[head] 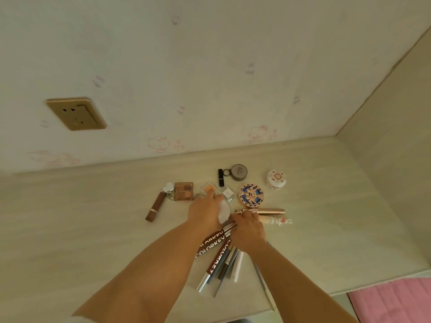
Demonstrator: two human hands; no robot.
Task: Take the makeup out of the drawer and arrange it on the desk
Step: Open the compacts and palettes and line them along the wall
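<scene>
- Head view: the left hand (205, 212) lies over an oval compact (224, 211), fingers stretched toward an orange pan (209, 188); whether it grips anything I cannot tell.
- The right hand (248, 229), touching the left, pinches a tube end from the pen bundle (220, 257) fanned toward six o'clock.
- Risk, as I judge it: pulling one tube could roll the others off the desk (93, 217) edge.
- Round patterned compacts (251, 196) sit at one o'clock, a brown lipstick (155, 209) at nine.
- No drawer or other container shows.
</scene>
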